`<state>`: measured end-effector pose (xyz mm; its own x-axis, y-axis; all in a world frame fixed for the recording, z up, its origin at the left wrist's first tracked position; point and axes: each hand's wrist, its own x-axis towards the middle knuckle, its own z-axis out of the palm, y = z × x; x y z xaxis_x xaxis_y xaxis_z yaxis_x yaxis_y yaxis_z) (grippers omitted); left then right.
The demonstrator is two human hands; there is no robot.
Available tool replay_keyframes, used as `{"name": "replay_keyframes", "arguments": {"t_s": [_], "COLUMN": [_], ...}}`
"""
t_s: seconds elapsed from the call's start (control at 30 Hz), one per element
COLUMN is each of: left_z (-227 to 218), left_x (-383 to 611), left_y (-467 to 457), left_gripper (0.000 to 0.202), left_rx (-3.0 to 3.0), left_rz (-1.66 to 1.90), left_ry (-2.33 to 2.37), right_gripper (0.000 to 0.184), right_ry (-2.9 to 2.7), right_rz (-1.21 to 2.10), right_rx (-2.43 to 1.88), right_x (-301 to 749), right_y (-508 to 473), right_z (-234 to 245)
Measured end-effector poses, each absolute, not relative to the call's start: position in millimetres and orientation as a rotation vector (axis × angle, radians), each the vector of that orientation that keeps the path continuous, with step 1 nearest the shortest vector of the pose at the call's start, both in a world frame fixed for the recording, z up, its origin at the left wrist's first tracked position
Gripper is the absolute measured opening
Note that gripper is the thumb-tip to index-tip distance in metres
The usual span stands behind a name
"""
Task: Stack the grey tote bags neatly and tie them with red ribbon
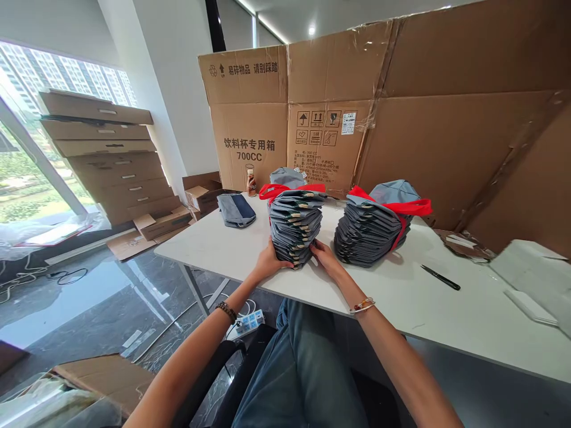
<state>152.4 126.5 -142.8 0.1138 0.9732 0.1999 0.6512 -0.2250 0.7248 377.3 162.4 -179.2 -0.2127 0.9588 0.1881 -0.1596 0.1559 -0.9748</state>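
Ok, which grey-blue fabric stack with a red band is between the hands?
The left grey-blue fabric stack with a red band: the left hand and right hand hold its lower sides. The right stack is untouched.

Bright daylight is pouring through the window [27, 184] left of the white table [428, 309], paling the view outside. Above and behind the table, a ceiling lamp [311, 30] is glowing. The floor [84, 303] left of the table is throwing back glare. Soft shadows are falling on the table around the folded stacks [294, 226]. Wide-angle distortion is tilting the pillar [178, 89] behind the table's left end.
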Motion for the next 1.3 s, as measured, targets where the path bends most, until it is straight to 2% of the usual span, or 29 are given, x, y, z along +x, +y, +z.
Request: {"name": "replay_keyframes", "arguments": {"t_s": [0.17,0.37,0.63,0.77,0.83,0.9,1.03,1.17,1.3], "left_z": [-145,-144,-142,-145,-147,-149,-151,-150,-149], "left_x": [155,160,164,155,151,150,153,156,157], "left_y": [128,130,127,131,133,135,134,132,132], "left_gripper": [0.135,0.125,0.136,0.147,0.142,0.134,0.126,0.123,0.119], "left_rx": [1.904,1.943,1.941,1.841,1.796,1.795,1.852,1.859,1.837], "left_rz": [0.932,0.925,0.875,0.937,1.01,1.078,1.189,1.209,1.239], "left_ry": [1.622,1.655,1.72,1.593,1.518,1.479,1.446,1.487,1.462], "right_gripper": [0.08,0.063,0.046,0.065,0.079,0.083,0.072,0.072,0.056], "right_ry": [-1.473,-1.481,-1.51,-1.543,-1.55,-1.546,-1.517,-1.488,-1.489], "right_rz": [1.327,1.195,1.081,1.143,1.192,1.224,1.239,1.215,1.193], "right_rx": [-0.816,-0.966,-1.149,-1.005,-0.914,-0.862,-0.84,-0.856,-0.895], "right_x": [392,392,397,396,394,393,392,391,392], "right_y": [161,172,174,171,170,171,174,175,175], "right_z": [-175,-180,-174,-170,-172,-175,-179,-180,-179]}}
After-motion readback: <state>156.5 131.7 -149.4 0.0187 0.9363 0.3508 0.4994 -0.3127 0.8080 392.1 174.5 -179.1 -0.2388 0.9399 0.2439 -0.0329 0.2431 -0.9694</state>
